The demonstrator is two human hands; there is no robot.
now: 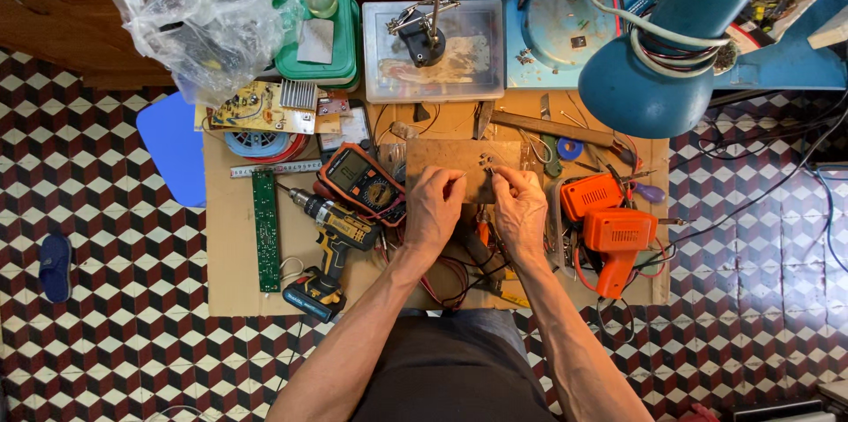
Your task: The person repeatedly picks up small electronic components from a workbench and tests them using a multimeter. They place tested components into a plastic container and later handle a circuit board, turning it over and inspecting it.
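Head view: both hands meet over a brown board (459,162) lying flat mid-worktop (225,272). The left hand (435,210) rests on the board's near edge, fingers curled down onto it. The right hand (521,210) has its fingers pinched around a small metal part (487,160) on the board's right half; what the part is cannot be told. A multimeter (367,184) lies just left of the board, with a cordless drill (331,250) beyond it and a green circuit strip (265,229) further left. An orange soldering gun (614,241) lies right of the right hand. A blue lamp (671,42) hangs over the far right corner.
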